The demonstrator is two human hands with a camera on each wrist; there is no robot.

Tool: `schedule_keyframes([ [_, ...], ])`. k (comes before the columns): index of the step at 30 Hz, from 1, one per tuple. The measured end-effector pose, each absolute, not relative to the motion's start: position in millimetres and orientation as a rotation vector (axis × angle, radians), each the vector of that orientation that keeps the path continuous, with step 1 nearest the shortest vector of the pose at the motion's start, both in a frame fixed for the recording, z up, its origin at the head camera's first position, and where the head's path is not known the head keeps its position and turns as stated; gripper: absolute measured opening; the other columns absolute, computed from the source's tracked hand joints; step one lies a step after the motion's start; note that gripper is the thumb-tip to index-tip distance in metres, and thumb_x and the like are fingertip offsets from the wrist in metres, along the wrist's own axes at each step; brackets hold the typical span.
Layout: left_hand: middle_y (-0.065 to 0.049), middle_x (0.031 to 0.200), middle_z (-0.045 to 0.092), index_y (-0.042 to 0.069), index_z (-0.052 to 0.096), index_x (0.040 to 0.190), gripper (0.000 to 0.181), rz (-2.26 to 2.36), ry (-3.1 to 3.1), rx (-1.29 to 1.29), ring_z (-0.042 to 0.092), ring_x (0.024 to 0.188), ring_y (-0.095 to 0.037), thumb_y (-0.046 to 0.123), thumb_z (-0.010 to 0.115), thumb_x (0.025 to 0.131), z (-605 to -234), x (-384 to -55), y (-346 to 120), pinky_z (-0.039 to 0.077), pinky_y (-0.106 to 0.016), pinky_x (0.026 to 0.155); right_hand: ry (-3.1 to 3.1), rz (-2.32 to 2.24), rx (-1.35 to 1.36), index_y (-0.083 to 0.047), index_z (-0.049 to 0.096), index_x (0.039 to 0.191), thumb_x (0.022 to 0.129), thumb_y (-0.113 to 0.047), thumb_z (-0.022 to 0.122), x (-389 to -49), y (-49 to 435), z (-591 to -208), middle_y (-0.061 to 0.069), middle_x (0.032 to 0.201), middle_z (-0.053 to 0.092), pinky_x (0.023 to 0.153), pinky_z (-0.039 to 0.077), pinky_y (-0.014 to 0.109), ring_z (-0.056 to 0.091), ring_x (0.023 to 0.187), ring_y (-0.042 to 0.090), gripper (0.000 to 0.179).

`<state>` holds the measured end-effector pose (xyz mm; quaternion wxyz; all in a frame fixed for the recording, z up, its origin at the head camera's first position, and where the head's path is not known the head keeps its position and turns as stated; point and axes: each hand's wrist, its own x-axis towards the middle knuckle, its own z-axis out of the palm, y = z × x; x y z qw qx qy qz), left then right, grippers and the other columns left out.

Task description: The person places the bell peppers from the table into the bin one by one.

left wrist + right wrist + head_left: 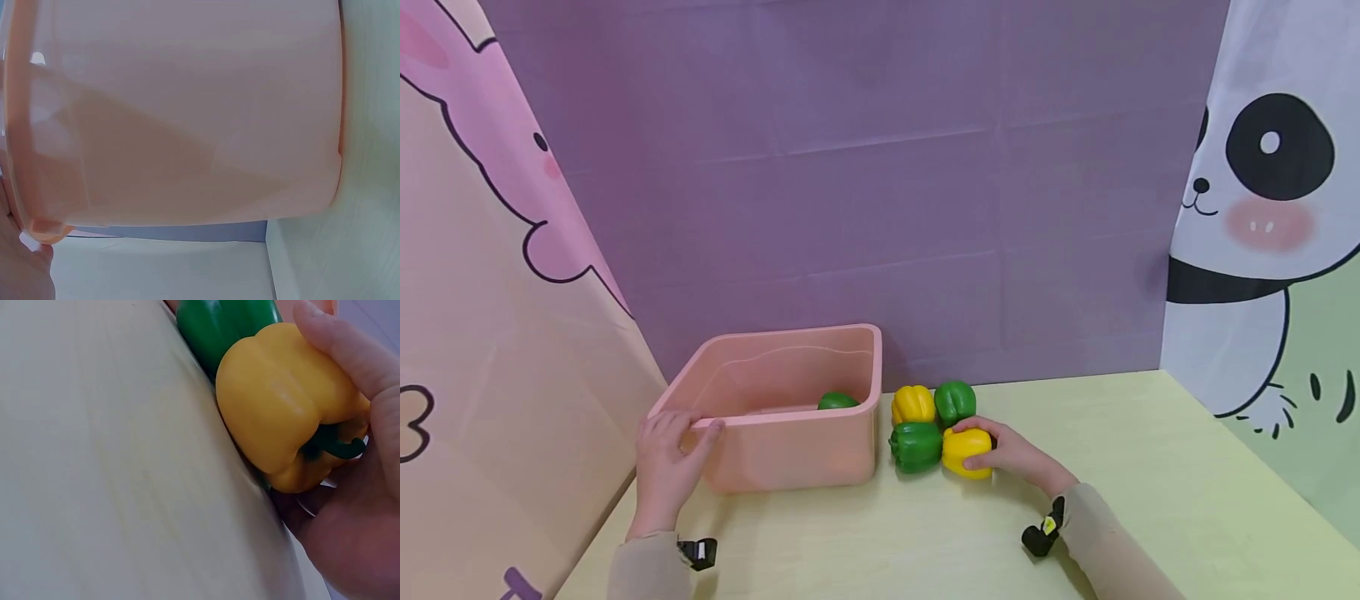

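Note:
With its fingers over the rim and the thumb outside, my left hand (672, 457) grips the front left corner of a pink plastic box (797, 454). The box wall (187, 125) fills most of the left wrist view. My right hand (1021, 458) holds a yellow bell pepper (964, 451) around its sides; its green stem (344, 448) faces the palm. That pepper sits low at the table, right beside a green bell pepper (916, 448). Behind these two are another yellow pepper (913, 404) and another green one (956, 403). Inside the box shows part of a green pepper (837, 401).
The pale wooden table (850, 542) ends at a purple cloth backdrop (880, 208) behind the box and peppers. A side panel with a pink cartoon figure (497, 125) stands at the left, and a panda panel (1232, 333) at the right.

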<state>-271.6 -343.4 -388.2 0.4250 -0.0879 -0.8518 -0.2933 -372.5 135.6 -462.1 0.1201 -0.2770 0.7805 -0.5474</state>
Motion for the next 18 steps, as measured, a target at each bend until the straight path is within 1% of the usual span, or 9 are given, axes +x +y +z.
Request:
schedule_keyframes([
  [8,-0.018,0.097,0.064,0.002,0.068,0.095,0.02,-0.733,-2.115,-0.236,0.047,0.105,-0.035,0.016,0.075,0.083,-387.6,-272.4,-343.8,0.007,-0.059,0.113,2.246,-1.599,-0.834,-0.009,0.052,0.131,0.082,-0.012,0.075,-371.1,136.0,-460.8,0.013,0.127,0.051,0.09,0.043,0.04,0.051,0.103,0.028,0.053],
  [18,-0.017,0.096,0.064,0.002,0.068,0.094,0.019,-0.734,-2.121,-0.229,0.047,0.105,-0.035,0.015,0.075,0.083,-386.7,-271.7,-342.6,0.009,-0.059,0.112,2.221,-1.609,-0.842,-0.008,0.053,0.131,0.084,-0.013,0.074,-371.1,137.2,-461.6,0.012,0.123,0.054,0.09,0.043,0.039,0.052,0.103,0.028,0.052],
])
